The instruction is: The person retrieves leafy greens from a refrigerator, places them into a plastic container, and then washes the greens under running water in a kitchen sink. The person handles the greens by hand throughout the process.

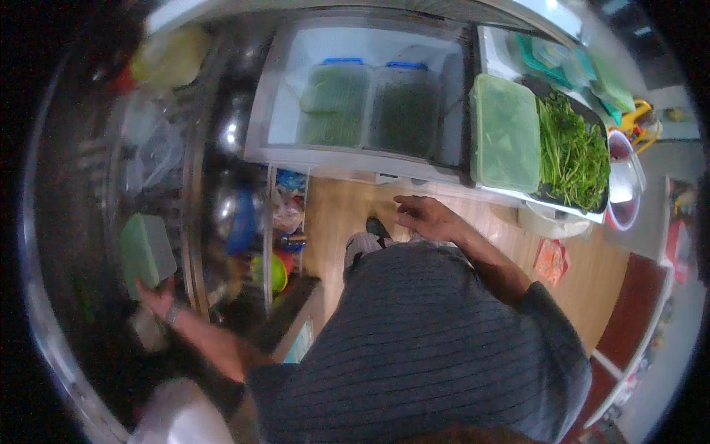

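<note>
At the far left, my left hand (161, 299) is at the near end of a plastic box with a pale green lid (141, 247). My fingers and thumb appear to hold that end, though the area is dim. The box is tilted over a dark shelf or counter. My right hand (426, 213) hangs before my body with loosely bent fingers and nothing in it. Ahead of me, an open white chest (360, 156), apparently a freezer or cooler, holds two clear bins with blue handles. One bin (338, 105) has green contents, the other (404, 108) dark contents.
A green lidded container (506, 133) sits beside a black tray of leafy greens (574, 152) on the right. Beyond are a white bowl (624, 183) and a yellow-handled item (640, 119). An orange bag (551, 261) lies on the wooden floor (333, 222). A wire rack (269, 238) stands left.
</note>
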Motion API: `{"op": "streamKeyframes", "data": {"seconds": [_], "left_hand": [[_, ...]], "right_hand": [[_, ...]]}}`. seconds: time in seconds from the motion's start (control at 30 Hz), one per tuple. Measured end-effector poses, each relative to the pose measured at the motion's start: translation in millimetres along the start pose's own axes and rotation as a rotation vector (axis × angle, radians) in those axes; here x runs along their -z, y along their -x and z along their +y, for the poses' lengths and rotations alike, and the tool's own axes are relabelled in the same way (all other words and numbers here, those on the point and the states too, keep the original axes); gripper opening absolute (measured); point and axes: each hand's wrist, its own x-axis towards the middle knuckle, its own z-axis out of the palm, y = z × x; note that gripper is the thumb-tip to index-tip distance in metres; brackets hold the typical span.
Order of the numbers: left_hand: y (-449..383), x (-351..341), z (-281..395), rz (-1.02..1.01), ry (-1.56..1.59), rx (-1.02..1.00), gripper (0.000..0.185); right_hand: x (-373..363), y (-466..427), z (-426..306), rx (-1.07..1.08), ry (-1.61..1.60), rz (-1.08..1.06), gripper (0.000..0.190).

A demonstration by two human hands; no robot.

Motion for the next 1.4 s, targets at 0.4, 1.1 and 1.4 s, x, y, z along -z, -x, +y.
{"op": "streamKeyframes", "data": {"seconds": [0.4,1.1,1.4], "left_hand": [[-66,-25,-2,0.257,-0.889,0.043,0.109],[134,-271,228,0.523,-0.113,-0.527,0.092],[208,-335,230,0.127,-0.066,-0.457,0.087]], "right_hand": [[15,1,55,0.011,0.041,0.103,0.067],[52,60,86,-0.104,-1.271,0.323,0.09],[74,69,73,-0.13,-1.403,0.724,0.058]]}}
